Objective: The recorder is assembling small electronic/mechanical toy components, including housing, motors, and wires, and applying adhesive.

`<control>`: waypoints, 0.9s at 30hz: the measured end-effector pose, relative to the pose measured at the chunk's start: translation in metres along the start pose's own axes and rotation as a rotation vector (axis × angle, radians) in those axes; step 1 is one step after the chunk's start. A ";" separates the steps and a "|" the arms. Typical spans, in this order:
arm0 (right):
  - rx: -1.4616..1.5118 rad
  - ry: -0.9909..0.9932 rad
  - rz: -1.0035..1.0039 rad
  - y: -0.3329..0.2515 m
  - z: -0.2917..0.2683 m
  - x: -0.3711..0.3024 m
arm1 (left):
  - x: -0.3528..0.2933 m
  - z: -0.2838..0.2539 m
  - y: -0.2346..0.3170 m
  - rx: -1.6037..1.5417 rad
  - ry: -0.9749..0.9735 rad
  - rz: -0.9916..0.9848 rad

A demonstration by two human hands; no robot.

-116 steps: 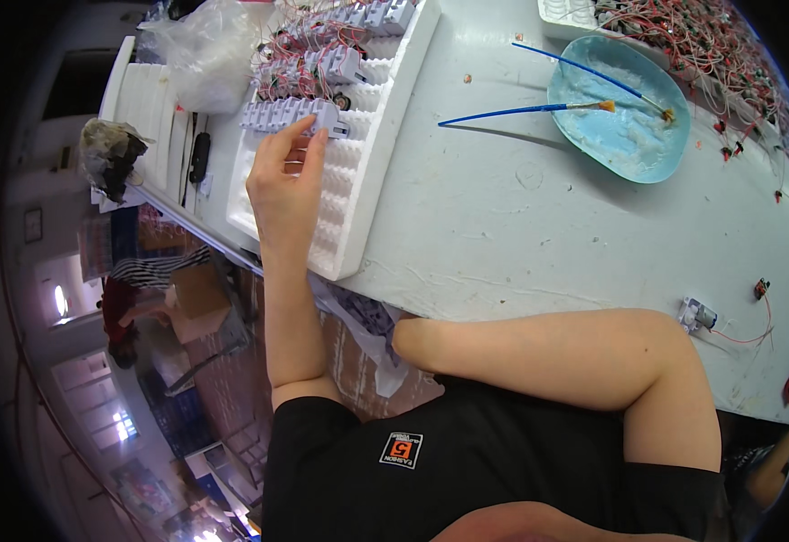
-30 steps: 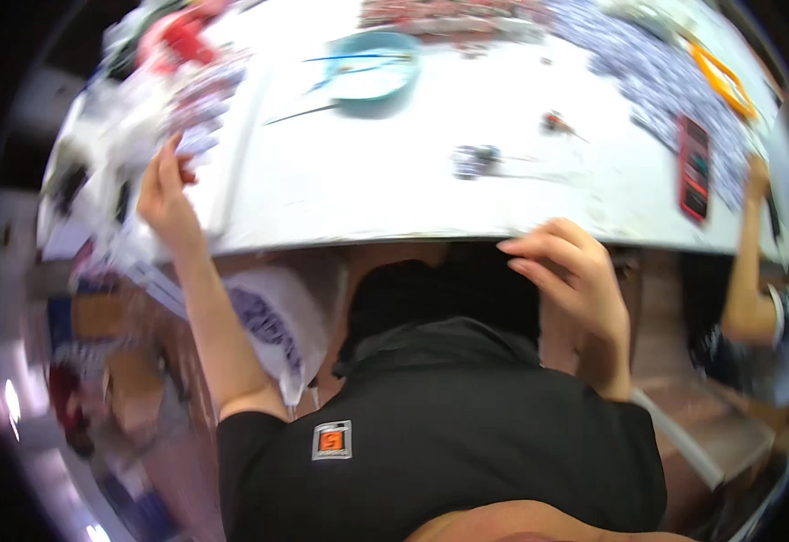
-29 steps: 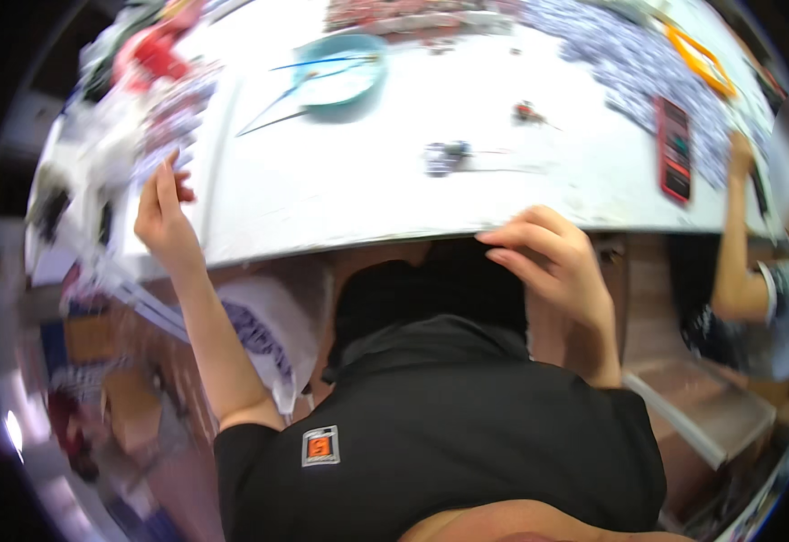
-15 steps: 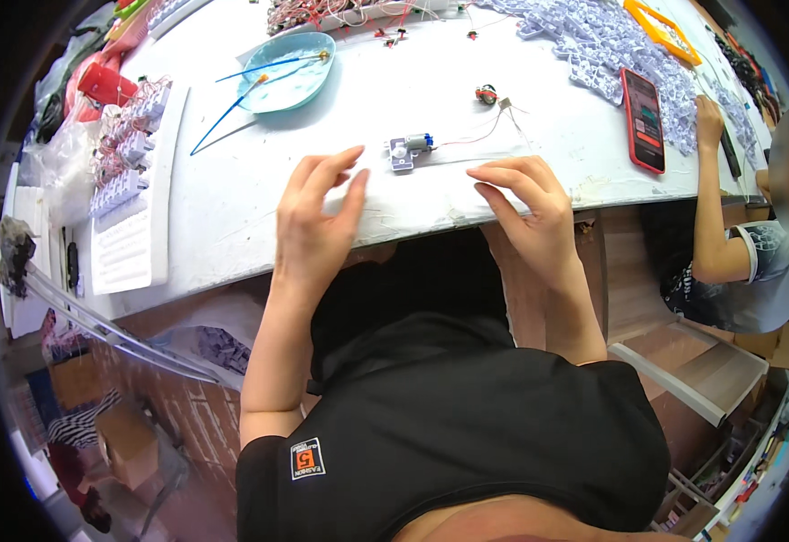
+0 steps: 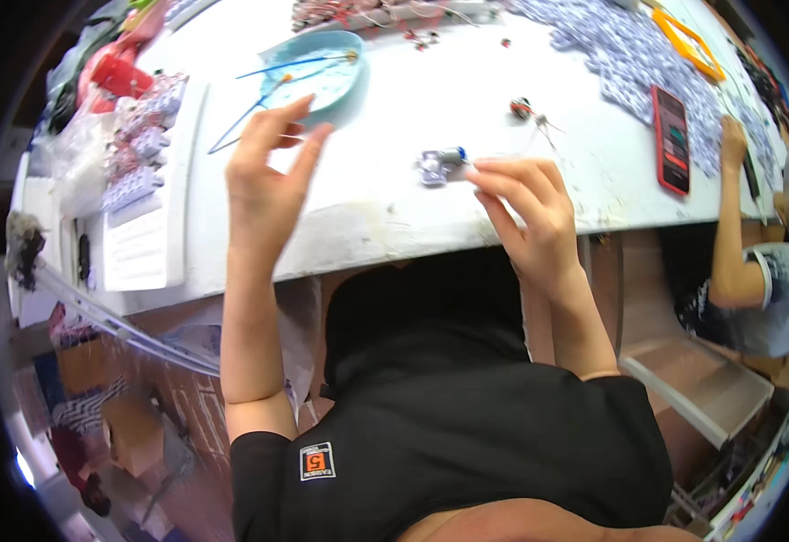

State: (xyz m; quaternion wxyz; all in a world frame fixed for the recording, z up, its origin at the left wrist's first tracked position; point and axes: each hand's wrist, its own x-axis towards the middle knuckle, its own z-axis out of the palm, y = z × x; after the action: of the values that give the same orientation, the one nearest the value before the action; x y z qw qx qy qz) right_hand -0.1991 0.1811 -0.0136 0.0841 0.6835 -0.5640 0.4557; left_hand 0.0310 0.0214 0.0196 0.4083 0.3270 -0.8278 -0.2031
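My left hand (image 5: 270, 172) is raised over the table's left half, just in front of the light blue bowl (image 5: 345, 95). Its thumb and fingers are apart, with nothing between them. A thin blue brush (image 5: 230, 132) leans on the bowl's rim beside that hand; a second blue brush (image 5: 295, 64) lies across the bowl. My right hand (image 5: 532, 203) is open, its fingertips close to a small motor (image 5: 451, 155) set in a grey-white plastic part (image 5: 432, 169). Blur hides whether they touch. Farther right, a small red-and-black part (image 5: 521, 109) lies with thin wires.
A white foam tray (image 5: 146, 262) with wired parts stands left. Light purple plastic pieces (image 5: 634, 72) are heaped at the back right, near a red-cased phone (image 5: 671, 140) and an orange frame (image 5: 689, 43). Another person's hand (image 5: 732, 143) rests at the right.
My left hand has moved left and away from me toward the bowl and brushes. My right hand's fingertips are now closer to the motor. The whole view has shifted slightly.
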 end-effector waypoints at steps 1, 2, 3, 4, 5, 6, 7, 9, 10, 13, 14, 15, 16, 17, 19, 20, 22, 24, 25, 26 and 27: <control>0.026 0.013 -0.021 -0.002 0.004 -0.003 | 0.009 -0.014 -0.012 0.019 0.075 -0.032; 0.038 0.017 -0.038 -0.003 0.008 -0.004 | 0.019 -0.027 -0.029 0.054 0.145 -0.032; 0.049 0.020 -0.053 -0.005 0.012 -0.006 | 0.032 -0.043 -0.044 0.116 0.167 -0.038; 0.043 0.026 -0.080 -0.005 0.017 -0.007 | 0.046 -0.055 -0.057 0.168 0.196 -0.057; 0.067 0.032 -0.096 -0.006 0.021 -0.008 | 0.059 -0.067 -0.068 0.222 0.225 -0.079; 0.055 0.031 -0.089 -0.006 0.024 -0.008 | 0.073 -0.072 -0.081 0.310 0.215 -0.084; 0.050 0.032 -0.082 -0.006 0.027 -0.008 | 0.085 -0.080 -0.093 0.406 0.204 -0.091; 0.033 0.020 -0.081 -0.006 0.027 -0.007 | 0.109 -0.084 -0.115 0.492 0.085 -0.154; 0.006 0.019 -0.070 -0.007 0.025 -0.007 | 0.119 -0.085 -0.125 0.556 0.014 -0.167; -0.012 0.035 -0.060 -0.004 0.025 -0.010 | 0.145 -0.092 -0.145 0.639 -0.046 -0.172; -0.010 0.039 -0.059 -0.004 0.024 -0.011 | 0.152 -0.098 -0.150 0.648 -0.039 -0.166; -0.015 0.042 -0.051 -0.004 0.025 -0.013 | 0.159 -0.104 -0.152 0.653 -0.044 -0.158; -0.035 0.058 -0.073 -0.003 0.025 -0.012 | 0.170 -0.114 -0.153 0.655 0.012 -0.146; -0.040 0.070 -0.064 -0.003 0.025 -0.013 | 0.181 -0.124 -0.157 0.656 0.066 -0.135; -0.027 0.084 -0.108 -0.004 0.027 -0.016 | 0.196 -0.160 -0.158 0.693 0.111 -0.101; -0.033 0.102 -0.131 -0.002 0.026 -0.018 | 0.204 -0.172 -0.148 0.722 0.112 -0.109; -0.053 0.102 -0.116 -0.001 0.025 -0.022 | 0.209 -0.195 -0.143 0.760 0.116 -0.116; -0.079 0.095 -0.082 -0.002 0.023 -0.023 | 0.198 -0.211 -0.139 0.665 0.118 -0.105; -0.108 0.090 -0.064 -0.002 0.021 -0.024 | 0.186 -0.207 -0.132 0.635 0.133 -0.091; -0.113 0.067 -0.052 0.000 0.021 -0.025 | 0.174 -0.204 -0.129 0.609 0.146 -0.084; -0.104 0.071 -0.051 -0.001 0.021 -0.025 | 0.167 -0.206 -0.134 0.619 0.145 -0.083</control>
State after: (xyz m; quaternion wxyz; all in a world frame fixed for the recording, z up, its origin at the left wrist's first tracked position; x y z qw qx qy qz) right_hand -0.1859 0.1862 -0.0432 0.1509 0.6758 -0.5660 0.4475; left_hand 0.1729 -0.2054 0.1495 0.3385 0.4829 -0.8049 0.0655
